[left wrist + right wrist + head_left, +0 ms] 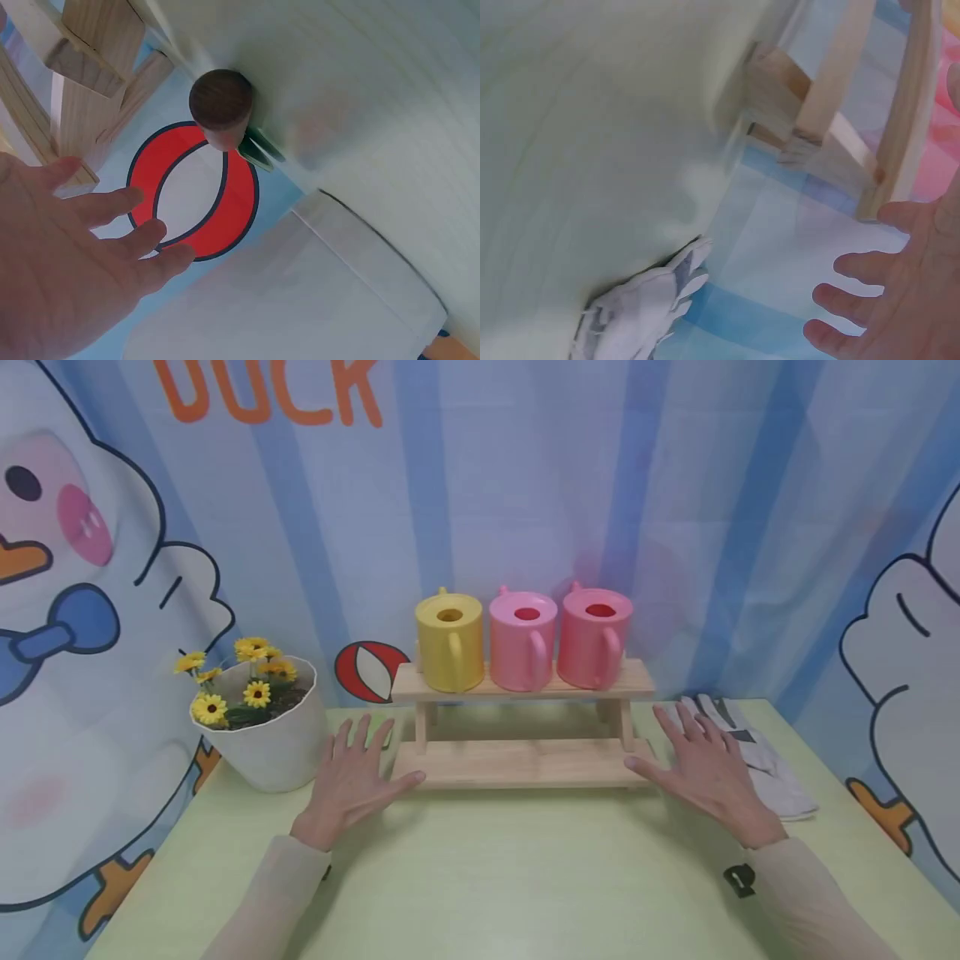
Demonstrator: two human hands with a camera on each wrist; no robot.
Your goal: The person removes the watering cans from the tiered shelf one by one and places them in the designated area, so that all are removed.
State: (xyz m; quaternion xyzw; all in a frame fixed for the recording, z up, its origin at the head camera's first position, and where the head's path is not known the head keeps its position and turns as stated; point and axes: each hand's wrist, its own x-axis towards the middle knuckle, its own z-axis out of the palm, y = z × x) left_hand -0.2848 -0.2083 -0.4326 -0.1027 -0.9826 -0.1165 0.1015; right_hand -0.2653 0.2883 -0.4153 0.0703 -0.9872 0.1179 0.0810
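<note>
A two-tier wooden shelf (521,762) stands mid-table, with a yellow watering can (450,642) and two pink watering cans (522,639) (596,635) on its top board. My left hand (351,774) lies flat with spread fingers by the shelf's left end, thumb close to the lower board. My right hand (705,764) is spread the same way at the right end. Neither hand holds anything. In the left wrist view the left hand (71,262) is near the shelf leg (82,105). The right wrist view shows the right hand (889,296) beside the shelf frame (832,127).
A white pot of yellow flowers (262,735) stands left of the left hand. White gloves (761,756) lie just beyond the right hand. A brown round-ended handle with a green part (221,105) lies by the backdrop near the shelf. A printed curtain closes off the table's far edge.
</note>
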